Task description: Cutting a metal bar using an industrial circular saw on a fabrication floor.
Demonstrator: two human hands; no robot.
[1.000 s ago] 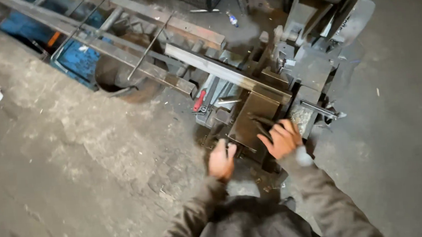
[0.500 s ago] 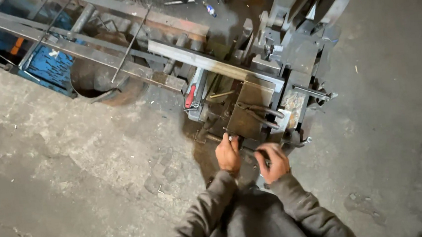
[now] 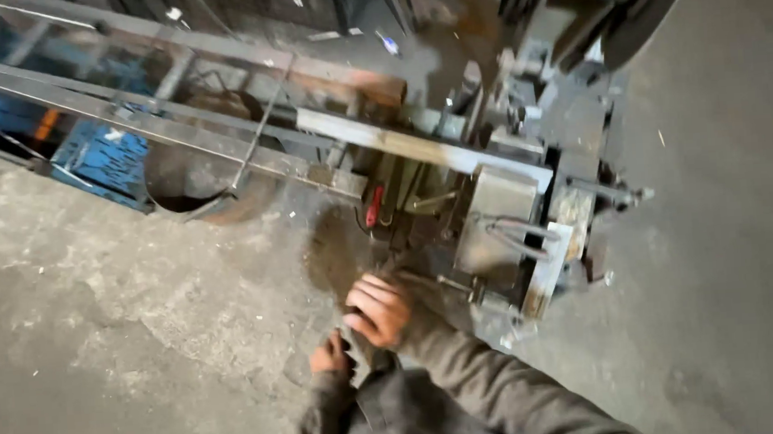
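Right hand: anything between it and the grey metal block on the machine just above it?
Nothing visible blocks it. The right hand sits low at the machine's front, and the grey metal block is up and to its right. Only a thin rod crosses the gap between them. The left hand is lower, against the jacket.

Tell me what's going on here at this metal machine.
A person in a grey jacket stands on a concrete floor at a metal-cutting machine with a long steel bar lying across it. Both hands are drawn in near the body: the right hand curled, the left hand just below, neither touching the machine.
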